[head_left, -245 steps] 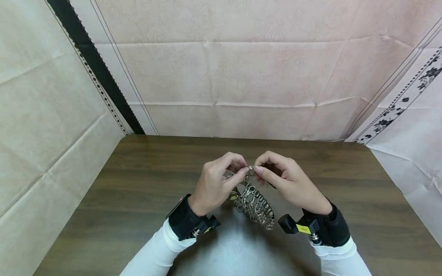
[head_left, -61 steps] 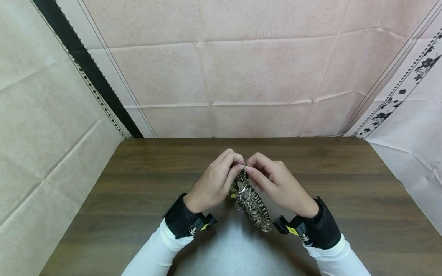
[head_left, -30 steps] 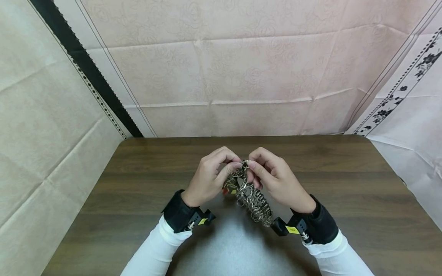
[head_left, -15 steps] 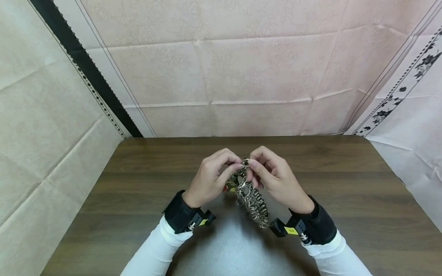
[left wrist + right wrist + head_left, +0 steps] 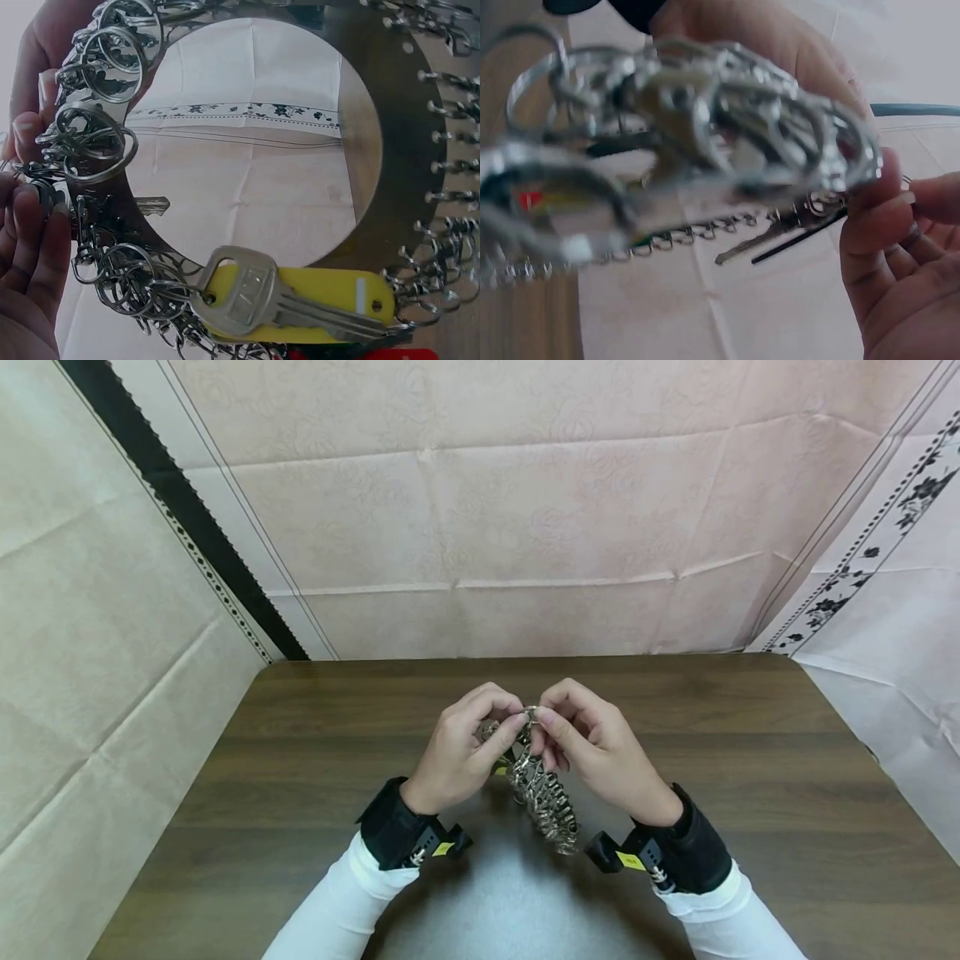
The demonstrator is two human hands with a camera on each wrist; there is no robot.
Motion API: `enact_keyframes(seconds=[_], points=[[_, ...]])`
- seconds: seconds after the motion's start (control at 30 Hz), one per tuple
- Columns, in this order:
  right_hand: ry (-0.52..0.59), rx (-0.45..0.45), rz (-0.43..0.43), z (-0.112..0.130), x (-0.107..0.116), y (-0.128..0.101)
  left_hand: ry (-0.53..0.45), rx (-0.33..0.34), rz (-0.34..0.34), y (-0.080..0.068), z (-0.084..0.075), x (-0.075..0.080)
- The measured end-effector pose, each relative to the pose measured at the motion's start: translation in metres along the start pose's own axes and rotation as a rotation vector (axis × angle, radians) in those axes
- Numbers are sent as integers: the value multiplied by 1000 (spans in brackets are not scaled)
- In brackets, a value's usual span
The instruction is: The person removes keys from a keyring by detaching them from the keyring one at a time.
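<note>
Both hands meet over the table in the head view. The left hand [image 5: 467, 743] and right hand [image 5: 603, 747] pinch a small split key ring [image 5: 531, 713] between thumbs and fingertips. Beneath them hangs a big flat metal hoop [image 5: 412, 157] lined with many small clips and split rings [image 5: 553, 810]. In the left wrist view a silver key [image 5: 247, 291] lies over a yellow tag [image 5: 367, 289] at the hoop's bottom, with part of a red tag [image 5: 397, 355] below. A second key [image 5: 155, 205] shows by the fingers. Fingers partly hide the pinched ring.
A brown wood-grain table [image 5: 315, 760] lies under the hands. Pale patterned cloth [image 5: 525, 527] hangs behind it and at both sides. Black straps with small cameras [image 5: 603, 852] sit on both wrists.
Over the last second the hands stay together at the small ring, with slight finger shifts. The hanging hoop swings a little left. Earlier, the hands were slightly farther right.
</note>
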State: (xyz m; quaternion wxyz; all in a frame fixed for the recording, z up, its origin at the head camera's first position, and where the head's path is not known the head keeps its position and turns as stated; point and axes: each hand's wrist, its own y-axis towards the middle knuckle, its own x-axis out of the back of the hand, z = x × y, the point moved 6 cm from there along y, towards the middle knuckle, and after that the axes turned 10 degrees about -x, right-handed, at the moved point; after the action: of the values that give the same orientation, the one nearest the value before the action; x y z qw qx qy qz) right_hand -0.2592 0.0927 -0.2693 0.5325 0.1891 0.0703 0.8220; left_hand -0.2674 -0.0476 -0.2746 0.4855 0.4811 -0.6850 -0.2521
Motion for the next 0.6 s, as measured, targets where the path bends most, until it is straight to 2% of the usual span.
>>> enact_keyframes(seconds=[0.23, 0.6], points=[[-87, 16, -4, 0, 2, 1, 19, -4, 17, 1, -2, 0], [-327, 63, -31, 6, 9, -3, 145, -93, 157, 4, -13, -1]])
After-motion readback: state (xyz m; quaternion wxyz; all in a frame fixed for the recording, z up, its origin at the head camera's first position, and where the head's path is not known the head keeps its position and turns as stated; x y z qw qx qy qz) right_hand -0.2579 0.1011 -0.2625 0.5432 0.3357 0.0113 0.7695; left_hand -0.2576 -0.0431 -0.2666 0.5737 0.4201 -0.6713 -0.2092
